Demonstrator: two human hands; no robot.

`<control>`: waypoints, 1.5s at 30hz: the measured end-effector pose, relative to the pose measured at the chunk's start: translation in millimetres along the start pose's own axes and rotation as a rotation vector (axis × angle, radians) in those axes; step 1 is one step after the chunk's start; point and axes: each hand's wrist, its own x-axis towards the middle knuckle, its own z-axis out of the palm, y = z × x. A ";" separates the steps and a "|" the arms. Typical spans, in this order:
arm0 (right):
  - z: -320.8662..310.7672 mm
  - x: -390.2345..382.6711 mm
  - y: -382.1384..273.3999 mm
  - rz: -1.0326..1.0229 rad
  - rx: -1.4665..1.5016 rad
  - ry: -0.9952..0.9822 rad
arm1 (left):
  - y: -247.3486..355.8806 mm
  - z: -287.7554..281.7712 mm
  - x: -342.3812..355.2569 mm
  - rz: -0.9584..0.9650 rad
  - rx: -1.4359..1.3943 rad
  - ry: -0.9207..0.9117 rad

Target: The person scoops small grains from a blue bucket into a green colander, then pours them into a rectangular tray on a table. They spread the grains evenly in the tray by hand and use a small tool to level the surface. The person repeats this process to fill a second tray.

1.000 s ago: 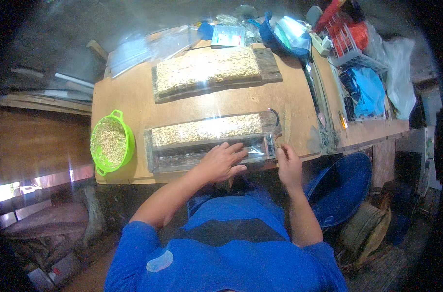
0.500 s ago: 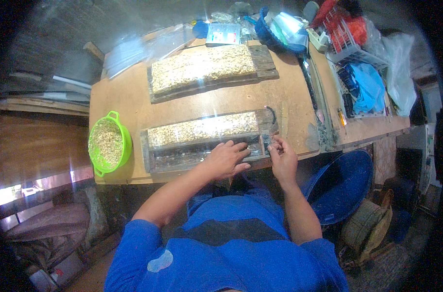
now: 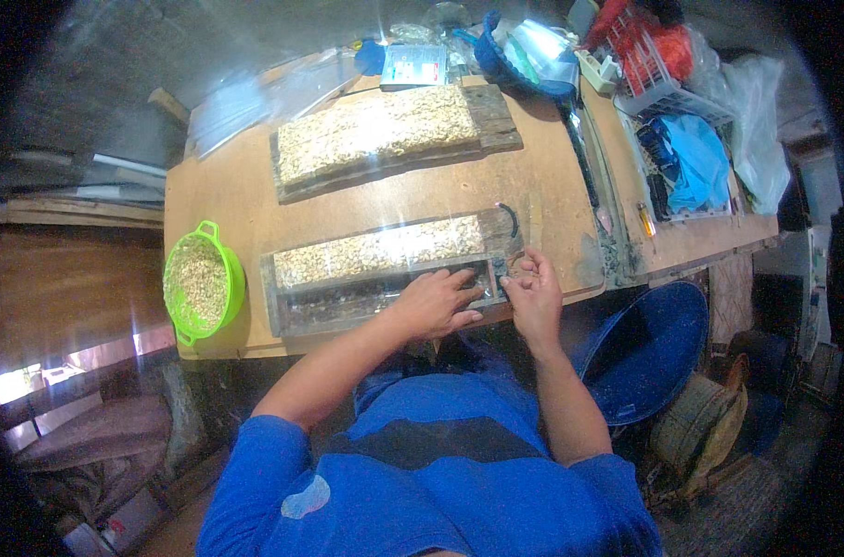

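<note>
Left hand lies flat, fingers spread, on the clear film over the near wooden tray of pale grain, centre frame. Right hand at the tray's right end, fingers curled together; pinching anything: cannot tell. Green colander at left

The left hand lies flat on the near tray and hides the part of its front strip beneath the palm. The right hand is curled at the tray's right end; whatever its fingers pinch is too small to identify, and whether they grip anything cannot be told. Glare on the clear film blurs the grain in the near tray and the far tray. The items in the red basket are jumbled and indistinct. The blue tub is partly hidden by the table edge. The fisheye rim darkens everything at the frame's corners.
</note>
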 end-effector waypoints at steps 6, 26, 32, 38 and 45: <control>-2.6 1.3 -1.2 0.018 0.072 0.008 | 1.6 -2.8 -2.8 -0.033 0.028 -0.028; 50.2 -35.5 -32.9 -0.731 -0.754 -0.487 | -16.5 -7.2 -118.9 -0.353 0.146 0.154; 59.7 -27.4 -26.9 -0.810 -0.782 -0.374 | -29.2 -0.1 -172.0 -0.451 0.161 0.427; 45.1 -28.6 -13.9 -0.732 -1.029 -0.209 | -35.4 10.1 -203.8 -0.708 0.300 0.571; 42.0 -29.6 -4.0 -0.624 -1.138 -0.182 | -43.5 12.9 -221.8 -0.876 0.218 0.553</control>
